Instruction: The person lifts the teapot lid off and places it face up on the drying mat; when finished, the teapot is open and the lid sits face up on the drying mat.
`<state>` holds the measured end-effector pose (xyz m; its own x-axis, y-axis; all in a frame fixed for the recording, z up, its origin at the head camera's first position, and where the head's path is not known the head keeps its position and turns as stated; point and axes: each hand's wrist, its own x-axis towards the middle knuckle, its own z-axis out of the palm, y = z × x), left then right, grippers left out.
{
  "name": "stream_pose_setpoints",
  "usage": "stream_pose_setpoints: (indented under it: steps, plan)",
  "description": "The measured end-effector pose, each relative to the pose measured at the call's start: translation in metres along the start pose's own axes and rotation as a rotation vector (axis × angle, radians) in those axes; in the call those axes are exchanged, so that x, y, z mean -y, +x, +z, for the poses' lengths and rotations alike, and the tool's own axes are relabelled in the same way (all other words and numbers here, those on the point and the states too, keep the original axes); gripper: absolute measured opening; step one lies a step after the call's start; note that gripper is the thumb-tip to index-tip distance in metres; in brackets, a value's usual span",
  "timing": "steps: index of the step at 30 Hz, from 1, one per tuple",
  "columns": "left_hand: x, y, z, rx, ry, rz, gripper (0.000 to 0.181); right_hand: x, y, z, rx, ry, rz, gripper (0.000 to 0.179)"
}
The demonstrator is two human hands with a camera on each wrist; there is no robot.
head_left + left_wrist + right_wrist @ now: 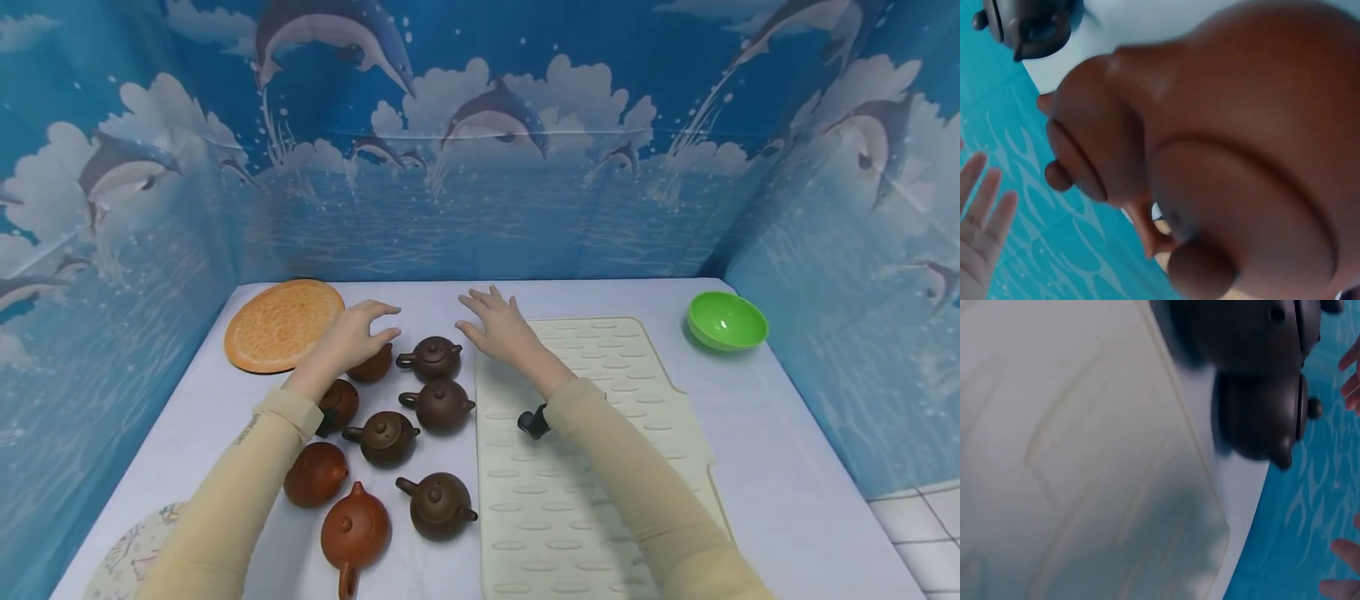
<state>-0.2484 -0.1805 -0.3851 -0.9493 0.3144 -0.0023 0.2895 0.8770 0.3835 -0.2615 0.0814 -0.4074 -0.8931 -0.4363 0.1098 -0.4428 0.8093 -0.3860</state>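
Note:
My left hand (347,340) hovers over the back of the left teapot group, thumb and fingers apart, nothing held. Partly hidden beneath it is a reddish-brown teapot (371,367). To the right, my right hand (501,332) hangs with spread fingers above the back left edge of a pale ribbed mat (517,467), also holding nothing. Between the hands stands a dark brown teapot (435,360), with another dark teapot (444,408) nearer me. In the left wrist view, a reddish-brown teapot (1260,112) looms close. Dark teapots (1260,415) stand beside the mat in the right wrist view.
More dark teapots (441,507) and reddish-brown teapots (356,527) stand towards the front left. An orange round mat (285,325) lies at the back left, a patterned round piece (131,550) at the front left. A green bowl (727,321) sits at the back right. Dolphin-print curtains surround the table.

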Motion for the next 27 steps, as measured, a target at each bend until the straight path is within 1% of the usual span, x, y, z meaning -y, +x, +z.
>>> stream_pose_setpoints:
  steps: [4, 7, 13, 15, 18, 21, 23, 27]
  plan:
    - [-0.002, -0.001, 0.011, 0.04, -0.069, -0.021, 0.04, 0.013, 0.002, 0.014, 0.032, 0.101, -0.038, 0.047]
    - [-0.002, -0.001, 0.019, 0.07, -0.115, -0.028, 0.039, 0.02, 0.005, 0.021, 0.052, 0.173, -0.036, 0.041]
    - [0.002, 0.0, 0.028, 0.12, -0.137, -0.031, 0.038, 0.028, 0.01, 0.03, 0.079, 0.278, -0.008, 0.031]
    - [0.002, 0.001, 0.029, 0.138, -0.139, -0.034, 0.037, 0.03, 0.011, 0.033, 0.089, 0.288, -0.005, 0.028]
    - [0.002, 0.002, 0.03, 0.167, -0.13, -0.038, 0.034, 0.032, 0.012, 0.036, 0.095, 0.27, -0.015, 0.026]
    - [0.001, 0.003, 0.031, 0.19, -0.109, -0.027, 0.031, 0.034, 0.013, 0.037, 0.087, 0.225, -0.035, 0.024]
    - [0.0, 0.005, 0.033, 0.194, -0.096, -0.02, 0.029, 0.036, 0.013, 0.038, 0.077, 0.199, -0.047, 0.023]
    - [0.0, 0.007, 0.037, 0.18, -0.078, -0.019, 0.026, 0.036, 0.013, 0.039, 0.046, 0.169, -0.057, 0.021]
